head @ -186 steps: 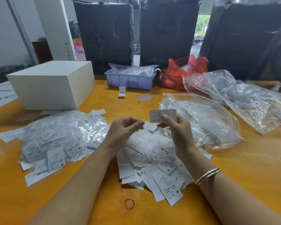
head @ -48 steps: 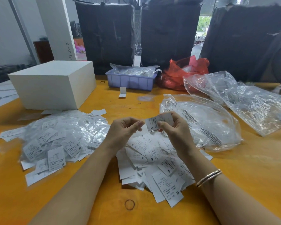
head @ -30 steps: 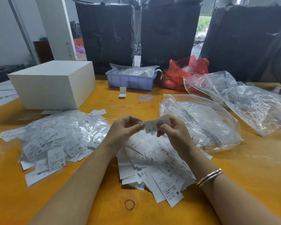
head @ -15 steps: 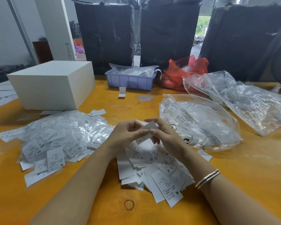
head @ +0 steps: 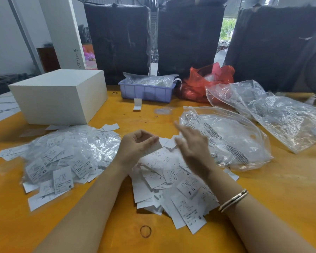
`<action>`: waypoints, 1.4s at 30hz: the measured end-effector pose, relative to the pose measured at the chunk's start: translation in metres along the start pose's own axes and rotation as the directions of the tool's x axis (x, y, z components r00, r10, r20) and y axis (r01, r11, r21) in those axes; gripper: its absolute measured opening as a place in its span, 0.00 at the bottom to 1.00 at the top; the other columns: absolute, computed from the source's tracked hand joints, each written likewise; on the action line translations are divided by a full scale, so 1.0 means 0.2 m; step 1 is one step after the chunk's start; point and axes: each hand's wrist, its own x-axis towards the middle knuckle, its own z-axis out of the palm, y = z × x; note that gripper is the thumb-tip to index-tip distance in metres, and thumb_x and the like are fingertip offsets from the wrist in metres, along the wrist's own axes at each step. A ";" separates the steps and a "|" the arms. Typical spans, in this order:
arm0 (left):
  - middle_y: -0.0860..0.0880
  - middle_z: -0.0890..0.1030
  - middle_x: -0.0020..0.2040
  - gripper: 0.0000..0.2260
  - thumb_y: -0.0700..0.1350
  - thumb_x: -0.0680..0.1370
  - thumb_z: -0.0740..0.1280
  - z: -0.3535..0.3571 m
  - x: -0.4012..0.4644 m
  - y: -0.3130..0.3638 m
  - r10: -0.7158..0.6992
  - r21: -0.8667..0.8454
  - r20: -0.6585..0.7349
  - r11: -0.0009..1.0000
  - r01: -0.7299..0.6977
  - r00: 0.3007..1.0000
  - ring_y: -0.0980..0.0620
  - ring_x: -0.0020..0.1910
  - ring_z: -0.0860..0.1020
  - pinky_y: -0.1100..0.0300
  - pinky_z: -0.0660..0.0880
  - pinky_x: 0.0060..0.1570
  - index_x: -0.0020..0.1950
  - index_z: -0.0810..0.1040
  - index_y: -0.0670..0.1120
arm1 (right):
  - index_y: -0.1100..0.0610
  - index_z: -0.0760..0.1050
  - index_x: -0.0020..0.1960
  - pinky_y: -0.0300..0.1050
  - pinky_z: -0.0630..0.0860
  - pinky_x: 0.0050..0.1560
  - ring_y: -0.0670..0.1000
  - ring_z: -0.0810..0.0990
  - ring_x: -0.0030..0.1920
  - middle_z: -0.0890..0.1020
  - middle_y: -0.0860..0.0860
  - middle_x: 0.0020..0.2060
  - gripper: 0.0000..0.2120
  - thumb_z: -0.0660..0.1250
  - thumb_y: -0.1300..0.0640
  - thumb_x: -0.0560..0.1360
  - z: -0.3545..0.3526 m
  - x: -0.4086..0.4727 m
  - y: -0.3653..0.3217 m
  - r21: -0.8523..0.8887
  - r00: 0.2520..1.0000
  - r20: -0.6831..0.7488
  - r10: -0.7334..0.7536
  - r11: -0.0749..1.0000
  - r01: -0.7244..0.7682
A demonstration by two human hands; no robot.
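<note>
The left hand [head: 135,145] hovers over the far edge of the pile of loose size labels [head: 173,181]. Its thumb and curled fingers [head: 150,141] pinch one small white size label [head: 154,148] by its end, and the free end of that label points toward the right hand [head: 192,145]. The right hand is blurred. It hangs above the pile's far right part with its fingers [head: 179,126] spread apart and holding nothing, and a metal bangle [head: 233,200] sits on its wrist.

The pile lies on the orange worktop [head: 281,189], and letters such as S, XS, XL and M show on its labels. Left of the pile is a heap of labels in clear sleeves [head: 66,154]. Just right of the pile is a printed clear zip bag [head: 226,139]. Beyond the pile, to the left, stands a white box [head: 62,95]. Straight beyond the pile is a purple plastic tray [head: 146,92], with a red plastic bag [head: 208,79] to its right. A rubber band [head: 145,231] lies on the near side of the pile.
</note>
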 end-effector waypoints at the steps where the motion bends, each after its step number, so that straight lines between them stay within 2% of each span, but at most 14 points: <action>1: 0.55 0.82 0.34 0.04 0.47 0.68 0.74 -0.01 0.01 0.00 0.002 0.023 -0.051 1.000 -0.001 0.999 0.63 0.34 0.79 0.71 0.73 0.34 0.37 0.80 0.50 | 0.56 0.69 0.68 0.49 0.67 0.60 0.50 0.73 0.60 0.77 0.53 0.62 0.23 0.52 0.51 0.76 -0.03 0.02 0.05 -0.029 0.983 -0.179 0.031 0.999 -0.037; 4: 0.55 0.81 0.38 0.04 0.46 0.73 0.73 -0.09 0.02 0.00 0.087 0.288 -0.220 0.957 -0.021 0.972 0.61 0.38 0.78 0.70 0.72 0.36 0.40 0.79 0.51 | 0.59 0.77 0.59 0.44 0.64 0.47 0.54 0.78 0.51 0.82 0.56 0.53 0.19 0.52 0.57 0.77 -0.15 0.04 0.23 -0.248 0.893 -0.436 0.116 0.938 -0.243; 7: 0.53 0.80 0.41 0.04 0.50 0.75 0.70 -0.16 0.03 -0.02 0.141 0.613 -0.333 0.784 0.100 0.932 0.54 0.41 0.77 0.57 0.75 0.45 0.45 0.76 0.53 | 0.58 0.76 0.59 0.49 0.64 0.52 0.57 0.76 0.54 0.80 0.56 0.55 0.16 0.54 0.58 0.78 -0.20 0.01 0.39 -0.439 0.892 -0.288 0.349 0.780 -0.446; 10: 0.51 0.80 0.48 0.08 0.50 0.75 0.68 -0.18 0.02 -0.04 0.122 0.812 -0.354 0.533 0.239 0.927 0.47 0.52 0.75 0.50 0.66 0.56 0.54 0.76 0.53 | 0.56 0.76 0.55 0.51 0.64 0.54 0.56 0.73 0.55 0.76 0.54 0.53 0.14 0.54 0.56 0.78 -0.19 0.02 0.43 -0.655 0.856 -0.105 0.506 0.612 -0.443; 13: 0.48 0.79 0.57 0.17 0.52 0.74 0.70 -0.18 0.02 -0.05 0.195 0.916 -0.318 0.315 0.248 0.928 0.45 0.58 0.72 0.50 0.63 0.53 0.62 0.75 0.53 | 0.52 0.79 0.54 0.51 0.64 0.55 0.55 0.72 0.55 0.76 0.53 0.53 0.13 0.56 0.54 0.78 -0.18 0.03 0.42 -0.673 0.864 -0.148 0.481 0.591 -0.444; 16: 0.48 0.77 0.59 0.17 0.53 0.74 0.70 -0.14 0.01 -0.04 0.307 0.947 -0.276 0.251 0.202 0.911 0.45 0.59 0.71 0.53 0.61 0.50 0.61 0.76 0.52 | 0.50 0.80 0.51 0.50 0.63 0.54 0.55 0.72 0.54 0.77 0.52 0.51 0.10 0.61 0.53 0.76 -0.18 0.03 0.42 -0.605 0.864 -0.217 0.454 0.632 -0.484; 24: 0.50 0.80 0.50 0.06 0.48 0.74 0.70 -0.02 -0.03 -0.03 0.482 0.924 -0.098 0.368 -0.100 0.870 0.45 0.55 0.73 0.57 0.53 0.48 0.50 0.81 0.50 | 0.53 0.77 0.42 0.49 0.59 0.51 0.57 0.74 0.53 0.78 0.54 0.50 0.05 0.70 0.53 0.72 -0.20 0.03 0.44 -0.066 0.754 -0.392 0.527 0.802 -0.594; 26: 0.51 0.81 0.50 0.06 0.48 0.75 0.69 0.00 -0.03 -0.02 0.484 0.897 -0.080 0.417 -0.149 0.872 0.46 0.55 0.74 0.58 0.53 0.48 0.50 0.82 0.50 | 0.55 0.77 0.43 0.48 0.58 0.50 0.57 0.74 0.52 0.79 0.54 0.49 0.04 0.70 0.55 0.72 -0.21 0.02 0.42 0.068 0.707 -0.504 0.496 0.839 -0.540; 28: 0.52 0.80 0.51 0.08 0.51 0.76 0.67 0.02 -0.03 -0.02 0.450 0.830 -0.053 0.516 -0.212 0.891 0.48 0.56 0.73 0.57 0.57 0.49 0.51 0.82 0.50 | 0.57 0.75 0.45 0.47 0.64 0.52 0.56 0.76 0.47 0.79 0.52 0.42 0.04 0.70 0.59 0.73 -0.20 0.02 0.37 0.145 0.731 -0.548 0.407 0.907 -0.396; 31: 0.55 0.78 0.53 0.10 0.53 0.77 0.65 0.03 -0.04 0.00 0.333 0.579 0.044 0.760 -0.295 0.942 0.53 0.57 0.73 0.54 0.68 0.55 0.55 0.79 0.51 | 0.60 0.71 0.49 0.32 0.74 0.43 0.50 0.77 0.38 0.77 0.52 0.38 0.08 0.68 0.66 0.73 -0.16 0.02 0.22 0.281 0.892 -0.397 0.217 0.954 -0.107; 34: 0.61 0.76 0.55 0.13 0.58 0.75 0.65 0.03 -0.05 0.02 0.173 0.361 0.188 0.903 -0.232 0.967 0.62 0.55 0.74 0.66 0.69 0.51 0.59 0.74 0.58 | 0.53 0.68 0.54 0.36 0.74 0.39 0.46 0.76 0.35 0.78 0.51 0.36 0.16 0.69 0.66 0.72 -0.07 0.01 0.07 0.474 0.992 -0.081 0.101 0.879 -0.051; 36: 0.63 0.77 0.54 0.14 0.60 0.73 0.66 0.04 -0.05 0.03 0.111 0.311 0.241 0.932 -0.185 0.964 0.67 0.53 0.74 0.70 0.70 0.49 0.58 0.74 0.60 | 0.51 0.66 0.58 0.38 0.74 0.40 0.46 0.76 0.35 0.78 0.50 0.35 0.21 0.70 0.66 0.71 -0.02 0.00 0.01 0.514 0.998 0.057 0.017 0.857 -0.044; 38: 0.60 0.80 0.51 0.13 0.58 0.71 0.67 0.05 -0.04 0.03 0.087 0.287 0.246 0.945 -0.158 0.965 0.65 0.51 0.77 0.65 0.73 0.49 0.54 0.77 0.57 | 0.52 0.65 0.62 0.35 0.71 0.39 0.44 0.75 0.35 0.78 0.49 0.35 0.25 0.71 0.66 0.71 0.02 0.00 0.00 0.513 0.991 0.124 -0.043 0.858 -0.027; 42: 0.52 0.84 0.42 0.02 0.46 0.73 0.71 0.05 -0.04 0.02 0.076 0.127 0.101 0.988 -0.089 0.992 0.57 0.45 0.81 0.64 0.75 0.46 0.44 0.81 0.50 | 0.49 0.64 0.66 0.32 0.71 0.41 0.40 0.76 0.39 0.80 0.47 0.40 0.24 0.70 0.58 0.73 0.03 0.00 0.01 0.474 0.991 0.129 -0.013 0.879 -0.050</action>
